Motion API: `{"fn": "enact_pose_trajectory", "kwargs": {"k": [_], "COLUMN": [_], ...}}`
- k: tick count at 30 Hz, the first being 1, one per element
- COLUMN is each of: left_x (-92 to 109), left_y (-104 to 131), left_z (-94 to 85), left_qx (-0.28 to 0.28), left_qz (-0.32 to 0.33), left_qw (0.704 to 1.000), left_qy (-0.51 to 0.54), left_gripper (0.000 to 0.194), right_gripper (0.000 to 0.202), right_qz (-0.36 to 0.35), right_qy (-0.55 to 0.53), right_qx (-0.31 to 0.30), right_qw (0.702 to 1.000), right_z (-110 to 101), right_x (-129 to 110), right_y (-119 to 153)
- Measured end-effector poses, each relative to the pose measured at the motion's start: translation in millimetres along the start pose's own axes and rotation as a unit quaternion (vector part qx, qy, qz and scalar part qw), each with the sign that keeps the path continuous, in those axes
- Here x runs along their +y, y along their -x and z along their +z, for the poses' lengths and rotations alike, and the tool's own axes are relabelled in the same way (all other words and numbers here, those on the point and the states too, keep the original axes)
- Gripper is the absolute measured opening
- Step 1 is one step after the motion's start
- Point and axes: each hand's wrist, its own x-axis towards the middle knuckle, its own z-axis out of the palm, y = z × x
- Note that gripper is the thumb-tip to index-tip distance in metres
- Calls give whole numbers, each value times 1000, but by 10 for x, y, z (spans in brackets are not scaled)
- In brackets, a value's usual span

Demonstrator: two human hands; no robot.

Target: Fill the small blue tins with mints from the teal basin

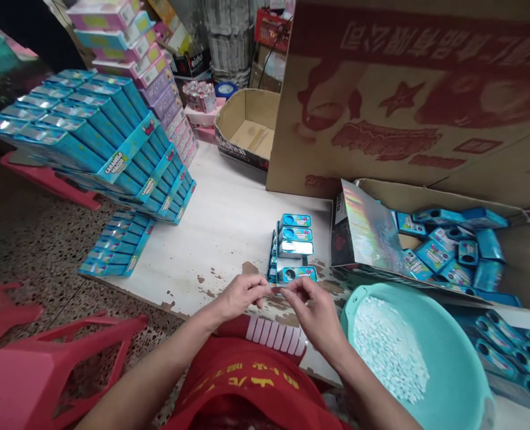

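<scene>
The nearest box (299, 275) is lying on the counter (229, 209), its long axis running left to right, just beyond the right hand (315, 310) and farther from the left hand (242, 295). Both are pinching; whether on anything, one cannot tell.

The blue boxes (296, 234) look glossy, the basin (453, 343) smooth plastic

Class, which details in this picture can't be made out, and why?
All in the head view:
What, if anything, the left hand and right hand pinch: too small and blurred.
Part of the open carton's inside: hidden behind the shiny flap.
The teal basin's floor under the white pieces: covered by them.
The red stool's full shape: cut off by the left and bottom edges.
</scene>
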Motion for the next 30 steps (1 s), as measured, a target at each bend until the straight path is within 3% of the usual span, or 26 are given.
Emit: {"fn": "enact_pose_trajectory", "kwargs": {"k": [5, 8, 12, 15, 19, 21, 23, 25, 27, 30], "left_x": [399, 513, 425, 257, 62, 2, -35, -64, -120, -326], "left_y": [-504, -851, -1183, -1274, -1226, -1160, -1075, -961, -794, -418], "left_z": [-235, -368, -408, -379, -214, -56, 83, 119, 25, -212], "left_qx": [53, 76, 77, 84, 182, 205, 177, 122, 99, 68], "left_qz": [64, 105, 103, 62, 10, 34, 65, 55, 16, -18], "left_qw": [994, 986, 987, 993, 980, 976, 980, 986, 984, 976], "left_qy": [-73, -101, -92, -51, -86, -70, -65, -96, -150, -205], "left_gripper": [20, 18, 13, 18, 34, 50, 66, 76, 75, 64], "right_gripper": [22, 19, 14, 24, 37, 36, 34, 27, 24, 25], "right_qz": [-21, 1, 57, 86, 99, 89, 81, 80, 54, -80], "right_qy": [37, 44, 15, -14, -47, -44, -31, -25, -12, 48], "right_qx": [139, 193, 214, 224, 222, 226, 235, 235, 248, 309], "right_qw": [989, 980, 975, 971, 969, 969, 968, 968, 967, 947], "right_z": [-114, -153, -139, -126, -96, -77, -83, -129, -197, -225], "right_x": [103, 140, 256, 378, 463, 476, 480, 463, 403, 253], "right_y": [-588, -923, -1187, -1238, -1223, -1238, -1268, -1263, -1156, -738]}}
